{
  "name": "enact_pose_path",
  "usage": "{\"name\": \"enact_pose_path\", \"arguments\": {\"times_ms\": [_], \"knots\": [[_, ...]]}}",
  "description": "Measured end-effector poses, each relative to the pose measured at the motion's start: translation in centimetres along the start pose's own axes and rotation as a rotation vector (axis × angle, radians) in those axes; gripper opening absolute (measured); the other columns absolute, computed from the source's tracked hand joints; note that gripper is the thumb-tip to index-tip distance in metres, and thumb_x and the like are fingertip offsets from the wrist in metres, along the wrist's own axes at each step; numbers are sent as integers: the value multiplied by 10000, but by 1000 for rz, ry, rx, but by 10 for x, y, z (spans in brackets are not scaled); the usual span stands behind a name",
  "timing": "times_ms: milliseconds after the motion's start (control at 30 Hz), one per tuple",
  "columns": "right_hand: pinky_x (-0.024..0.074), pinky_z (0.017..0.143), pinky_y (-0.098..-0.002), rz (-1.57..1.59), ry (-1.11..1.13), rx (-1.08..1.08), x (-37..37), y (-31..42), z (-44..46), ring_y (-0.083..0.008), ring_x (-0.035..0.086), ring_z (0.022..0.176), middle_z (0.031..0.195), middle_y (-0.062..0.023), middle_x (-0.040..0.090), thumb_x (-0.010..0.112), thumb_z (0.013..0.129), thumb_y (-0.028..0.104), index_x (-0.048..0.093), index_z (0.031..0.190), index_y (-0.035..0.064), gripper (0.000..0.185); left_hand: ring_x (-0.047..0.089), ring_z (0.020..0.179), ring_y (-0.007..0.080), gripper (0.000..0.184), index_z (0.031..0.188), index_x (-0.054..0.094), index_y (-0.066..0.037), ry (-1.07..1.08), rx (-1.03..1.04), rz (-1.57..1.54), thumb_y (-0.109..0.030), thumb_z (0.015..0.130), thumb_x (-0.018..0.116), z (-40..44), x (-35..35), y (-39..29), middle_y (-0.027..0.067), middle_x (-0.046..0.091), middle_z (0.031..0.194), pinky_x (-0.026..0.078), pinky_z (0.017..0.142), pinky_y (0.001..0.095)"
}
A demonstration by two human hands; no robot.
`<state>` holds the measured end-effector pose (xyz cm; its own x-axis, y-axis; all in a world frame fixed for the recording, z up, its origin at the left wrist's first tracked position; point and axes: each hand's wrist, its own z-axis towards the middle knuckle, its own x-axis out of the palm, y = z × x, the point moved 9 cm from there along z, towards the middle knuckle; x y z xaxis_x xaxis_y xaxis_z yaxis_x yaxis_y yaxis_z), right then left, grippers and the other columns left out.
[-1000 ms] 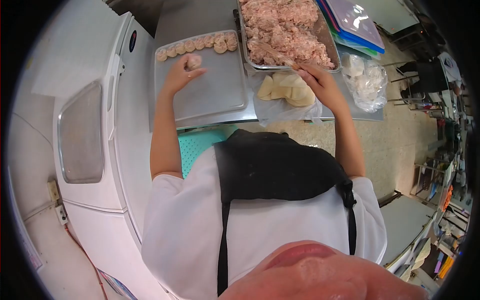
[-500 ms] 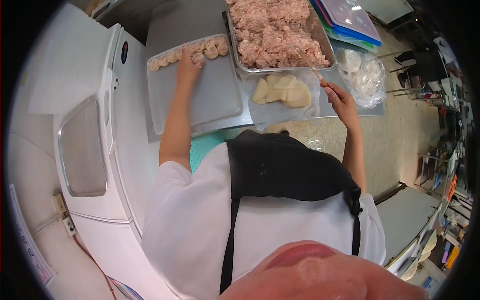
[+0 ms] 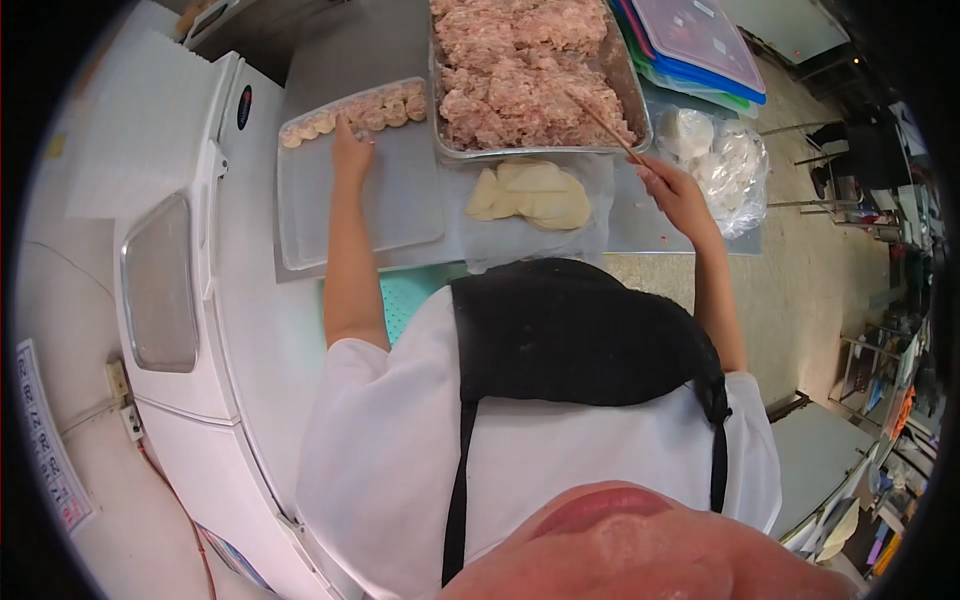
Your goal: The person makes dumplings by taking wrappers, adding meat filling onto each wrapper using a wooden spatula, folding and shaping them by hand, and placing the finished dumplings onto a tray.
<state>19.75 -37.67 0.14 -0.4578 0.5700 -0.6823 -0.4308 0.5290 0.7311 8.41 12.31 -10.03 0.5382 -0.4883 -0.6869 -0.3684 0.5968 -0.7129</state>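
My left hand (image 3: pixel 352 153) is over the clear plastic tray (image 3: pixel 400 210), with a finger stretched out to the row of meat-filled dumplings (image 3: pixel 400 103) along its far edge. A dumpling sits just beyond its fingers, and I see nothing held in this hand. My right hand (image 3: pixel 675 195) grips a thin wooden stick (image 3: pixel 608 126), its tip over the ground meat (image 3: pixel 530 85) in a deep metal pan (image 3: pixel 545 154). Between my hands, round pale dough wrappers (image 3: pixel 530 194) lie overlapping on a plastic sheet (image 3: pixel 598 205).
Right of the pan lies a clear plastic bag (image 3: pixel 735 175) with white contents. Behind it are stacked coloured plastic lids (image 3: pixel 700 45). A white refrigerator (image 3: pixel 240 290) stands close on the left, and a turquoise perforated basket (image 3: pixel 405 295) shows below the table edge.
The dumpling by my left fingers is now in the row, with the hand drawn slightly back from it. My right hand has tilted the stick so its tip points farther left over the meat.
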Motion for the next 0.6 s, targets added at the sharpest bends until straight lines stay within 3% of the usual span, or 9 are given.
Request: {"name": "enact_pose_path", "arguments": {"times_ms": [67,133,167,267,333,400,500,600], "knots": [[485,683,-338,-235,10,-88,-16,6,12,-214,616,755,877,-88,652,557,943,262,645,1136,62,291,544,1158,358,756,1437,266,-15,7,37,-63,-44,776,633,-9,8,-16,212,536,1294,436,974,399],[491,681,-380,-552,-3,-193,-30,10,27,-279,634,778,878,-125,660,562,927,289,672,1069,85,272,557,1136,352,637,1379,363,-12,-47,61,155,-51,797,620,-23,4,-47,204,560,1257,445,949,403],[493,681,-398,-602,35,-195,-31,6,35,-291,633,788,857,-117,659,560,918,305,678,1011,98,256,564,1125,349,581,1350,411,-10,-78,73,263,-55,808,614,-30,-2,-64,200,573,1238,449,937,405],[497,677,-431,-726,124,-236,-30,-7,64,-308,633,804,810,-95,658,557,898,349,684,871,122,262,593,1038,332,399,1212,547,-24,-229,295,131,-93,826,624,-71,-12,-148,170,616,1120,467,881,402],[500,672,-425,-766,153,-298,-23,-15,88,-297,638,801,802,-85,660,556,895,373,677,826,122,287,596,951,328,283,1084,620,-39,17,210,-197,-136,820,651,-109,17,-197,150,621,1022,469,849,401],[492,660,-434,-781,127,-365,-22,-16,116,-310,632,790,781,-98,652,560,897,373,680,845,119,286,589,889,322,296,1065,629,-68,325,238,-203,-167,793,690,-142,68,-212,140,613,949,474,830,391],[489,652,-436,-796,123,-456,-15,-9,139,-313,630,787,775,-102,651,561,896,379,680,845,119,291,608,871,242,235,1011,646,-60,210,544,94,-206,833,692,-183,103,-247,109,613,881,478,795,336],[490,646,-430,-809,119,-545,-16,-4,136,-305,632,780,763,-99,647,557,897,382,674,829,116,298,588,884,290,275,1009,641,-67,71,397,16,-218,787,702,-177,114,-207,121,607,913,470,788,365]]}}
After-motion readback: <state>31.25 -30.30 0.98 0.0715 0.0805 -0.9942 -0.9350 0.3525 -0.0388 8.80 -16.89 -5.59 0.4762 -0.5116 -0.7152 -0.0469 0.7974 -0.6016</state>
